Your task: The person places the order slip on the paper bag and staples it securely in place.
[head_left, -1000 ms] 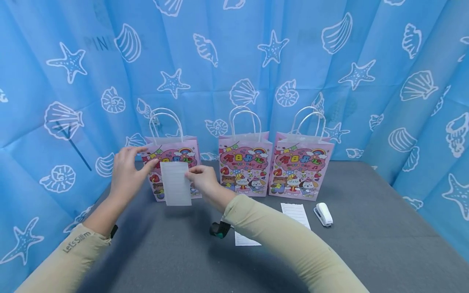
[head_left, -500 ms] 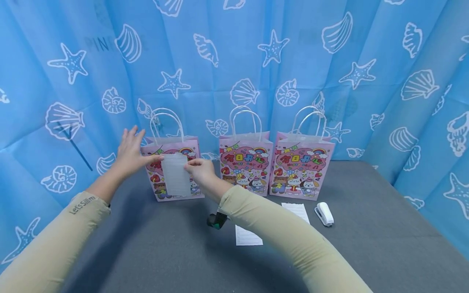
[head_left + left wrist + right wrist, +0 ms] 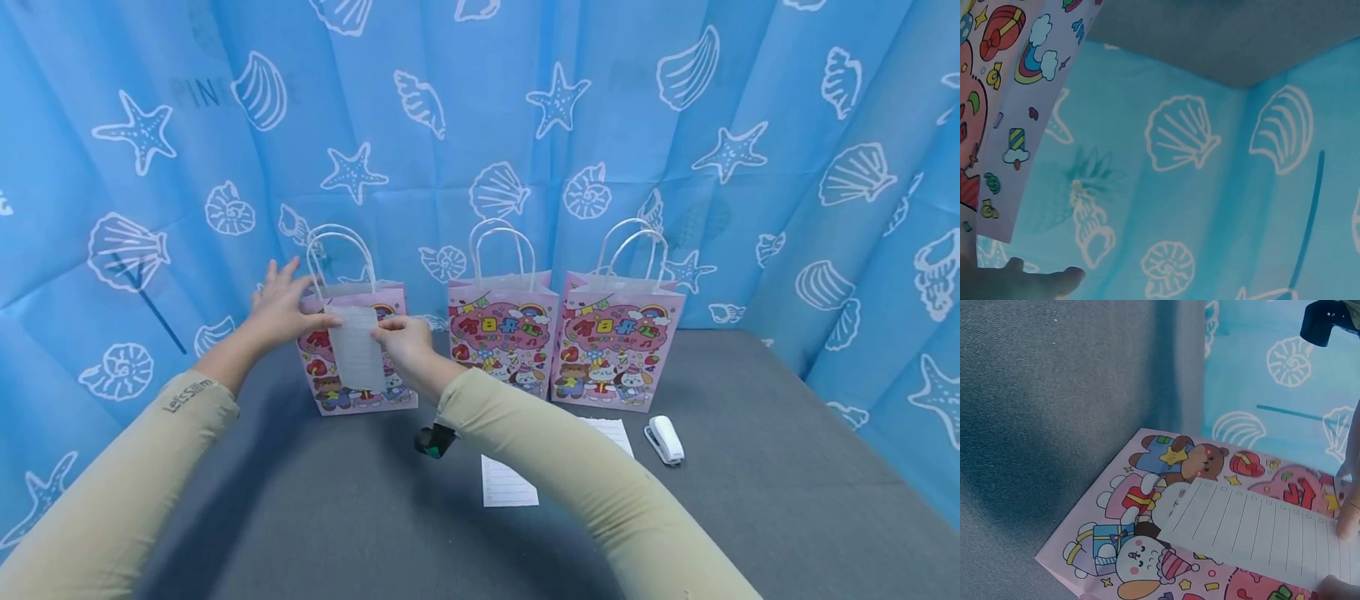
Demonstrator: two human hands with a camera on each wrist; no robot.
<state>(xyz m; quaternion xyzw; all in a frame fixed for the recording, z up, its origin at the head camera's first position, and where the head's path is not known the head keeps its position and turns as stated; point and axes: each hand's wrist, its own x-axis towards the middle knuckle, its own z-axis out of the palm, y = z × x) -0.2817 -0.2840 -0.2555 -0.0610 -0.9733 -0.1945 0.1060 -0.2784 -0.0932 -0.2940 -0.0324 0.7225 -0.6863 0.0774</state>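
My right hand (image 3: 411, 348) pinches the right edge of a lined white sheet of paper (image 3: 357, 352) near its top, holding it upright before the left pink gift bag (image 3: 327, 390). My left hand (image 3: 279, 310) is at that bag's left edge, fingers spread and straight, with the thumb reaching the paper's upper left corner. In the right wrist view the paper (image 3: 1247, 525) shows ruled lines with small boxes, and it covers part of the bag's cartoon print. The left wrist view shows the bag (image 3: 1007, 125) and an extended finger below it.
Two matching gift bags, a middle one (image 3: 502, 308) and a right one (image 3: 615, 354), stand alongside. More lined paper (image 3: 510, 485) lies on the grey table (image 3: 750, 500), partly behind my right sleeve. A white stapler (image 3: 663, 440) lies to the right. A blue seashell curtain (image 3: 480, 100) hangs behind.
The sheet has risen and moved slightly closer to the left bag's front. My left hand has shifted right and opened its fingers wider, its thumb coming to the sheet's corner.
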